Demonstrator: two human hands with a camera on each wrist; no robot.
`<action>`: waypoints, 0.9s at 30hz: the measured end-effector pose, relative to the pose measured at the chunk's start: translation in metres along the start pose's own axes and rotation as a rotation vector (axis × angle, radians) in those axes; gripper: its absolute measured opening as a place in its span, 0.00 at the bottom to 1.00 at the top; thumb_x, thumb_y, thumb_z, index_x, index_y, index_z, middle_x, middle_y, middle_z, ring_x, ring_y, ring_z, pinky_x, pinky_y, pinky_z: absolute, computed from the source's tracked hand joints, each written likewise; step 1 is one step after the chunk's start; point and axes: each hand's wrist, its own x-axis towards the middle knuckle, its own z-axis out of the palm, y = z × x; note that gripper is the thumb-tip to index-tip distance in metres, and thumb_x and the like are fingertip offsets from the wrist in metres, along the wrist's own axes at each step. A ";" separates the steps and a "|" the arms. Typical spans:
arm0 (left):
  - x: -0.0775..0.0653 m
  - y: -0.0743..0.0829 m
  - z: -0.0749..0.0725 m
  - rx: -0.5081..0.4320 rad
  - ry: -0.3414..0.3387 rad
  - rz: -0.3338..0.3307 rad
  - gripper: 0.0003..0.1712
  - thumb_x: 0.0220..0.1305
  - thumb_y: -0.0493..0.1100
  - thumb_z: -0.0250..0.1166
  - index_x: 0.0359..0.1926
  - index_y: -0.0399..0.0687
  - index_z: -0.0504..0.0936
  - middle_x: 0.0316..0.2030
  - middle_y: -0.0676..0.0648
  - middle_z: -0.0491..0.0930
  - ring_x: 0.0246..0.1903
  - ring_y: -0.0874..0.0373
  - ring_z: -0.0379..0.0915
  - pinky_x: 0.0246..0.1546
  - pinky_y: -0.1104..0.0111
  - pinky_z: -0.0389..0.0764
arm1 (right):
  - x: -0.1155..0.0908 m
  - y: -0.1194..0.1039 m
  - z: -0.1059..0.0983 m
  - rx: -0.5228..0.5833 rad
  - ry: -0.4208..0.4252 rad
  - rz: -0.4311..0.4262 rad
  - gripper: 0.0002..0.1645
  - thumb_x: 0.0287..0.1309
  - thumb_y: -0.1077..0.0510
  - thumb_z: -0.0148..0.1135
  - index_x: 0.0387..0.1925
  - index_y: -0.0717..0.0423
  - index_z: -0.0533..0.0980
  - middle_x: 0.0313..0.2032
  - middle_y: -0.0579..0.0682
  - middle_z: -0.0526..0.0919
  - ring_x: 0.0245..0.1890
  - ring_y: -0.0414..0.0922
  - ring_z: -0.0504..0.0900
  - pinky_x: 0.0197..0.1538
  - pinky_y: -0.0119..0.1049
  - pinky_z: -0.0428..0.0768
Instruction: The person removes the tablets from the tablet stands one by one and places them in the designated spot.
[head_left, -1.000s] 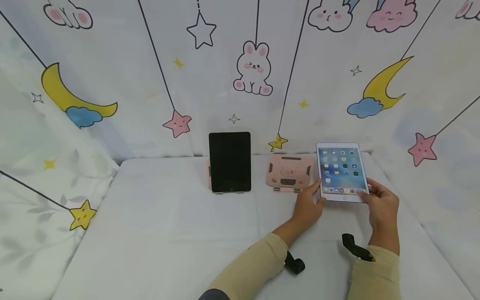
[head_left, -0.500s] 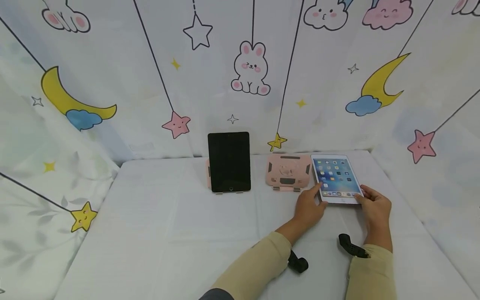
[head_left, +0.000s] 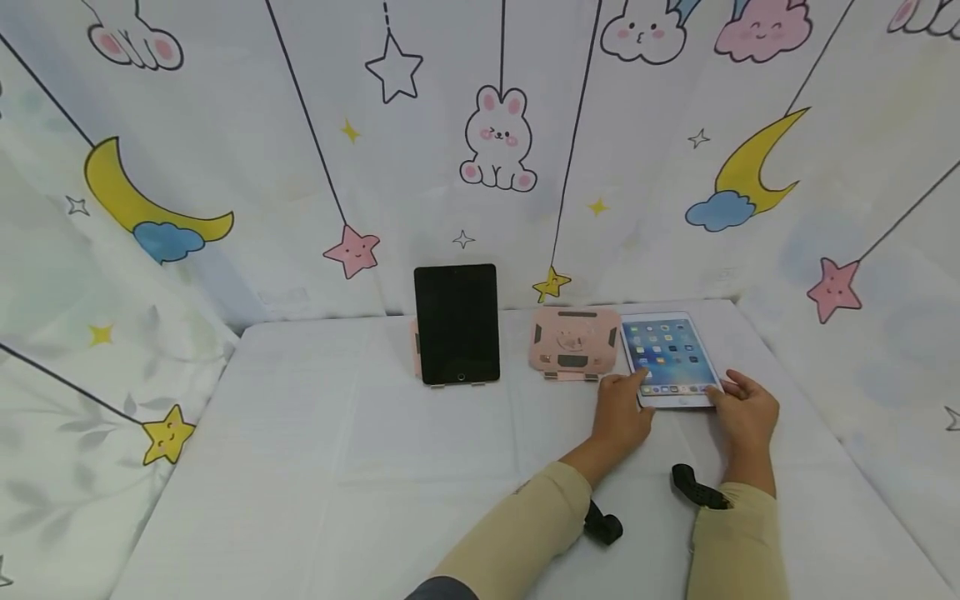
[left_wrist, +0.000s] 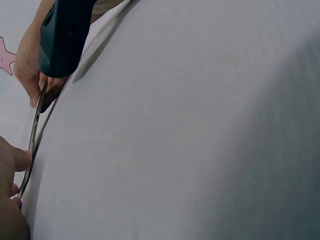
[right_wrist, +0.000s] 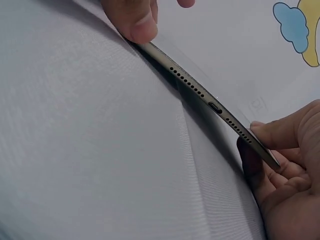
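A white-framed tablet (head_left: 670,353) with a lit screen of app icons lies low over the table at right, its far end down near the cloth. My right hand (head_left: 746,412) pinches its near right corner, thumb on the front and fingers underneath, as the right wrist view shows. At the near left corner my left hand (head_left: 622,412) grips the tablet, index finger over the screen and thumb at the near edge. The tablet's long thin edge (right_wrist: 200,96), with speaker holes and a port, faces the right wrist camera; a shadowed gap shows below it.
Just left of the lit tablet is a pink tablet stand (head_left: 574,342) with grey pads. Further left, a black tablet (head_left: 457,325) with a dark screen leans upright on a similar pink stand. A printed curtain (head_left: 300,167) hangs behind the white-covered table (head_left: 360,450).
Both hands have brought the lit tablet down and slightly left, its far end tipping back towards the table beside the pink stand. The black tablet and stands have not moved.
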 end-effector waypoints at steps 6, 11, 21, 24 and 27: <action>-0.001 -0.001 0.002 0.051 0.019 0.006 0.33 0.63 0.40 0.72 0.69 0.54 0.75 0.64 0.54 0.80 0.70 0.55 0.67 0.70 0.67 0.72 | 0.000 0.003 0.005 -0.066 0.028 -0.045 0.35 0.65 0.56 0.65 0.72 0.54 0.70 0.58 0.50 0.83 0.39 0.22 0.73 0.38 0.12 0.72; 0.000 -0.001 0.002 0.111 -0.005 -0.001 0.31 0.66 0.41 0.70 0.69 0.54 0.76 0.61 0.54 0.82 0.69 0.59 0.69 0.68 0.70 0.73 | -0.001 0.006 0.008 -0.207 0.063 -0.114 0.32 0.67 0.54 0.63 0.71 0.54 0.71 0.65 0.58 0.80 0.44 0.30 0.78 0.48 0.24 0.77; 0.002 0.000 0.004 0.173 -0.009 0.030 0.29 0.66 0.43 0.69 0.68 0.52 0.77 0.59 0.55 0.83 0.67 0.60 0.71 0.67 0.72 0.74 | -0.004 0.005 0.007 -0.258 0.068 -0.129 0.31 0.66 0.53 0.63 0.69 0.55 0.72 0.61 0.61 0.80 0.70 0.59 0.72 0.74 0.54 0.63; 0.001 0.000 0.003 0.188 0.002 0.042 0.29 0.66 0.42 0.70 0.67 0.51 0.77 0.59 0.55 0.84 0.66 0.60 0.72 0.67 0.72 0.74 | -0.003 0.005 0.007 -0.256 0.071 -0.128 0.31 0.66 0.53 0.65 0.68 0.56 0.72 0.61 0.60 0.80 0.70 0.59 0.72 0.74 0.54 0.63; 0.001 0.000 0.003 0.197 0.005 0.049 0.29 0.65 0.42 0.70 0.67 0.51 0.78 0.59 0.54 0.84 0.66 0.60 0.73 0.67 0.73 0.74 | -0.003 0.006 0.007 -0.262 0.072 -0.133 0.32 0.65 0.54 0.65 0.68 0.58 0.72 0.62 0.60 0.80 0.68 0.59 0.74 0.74 0.54 0.65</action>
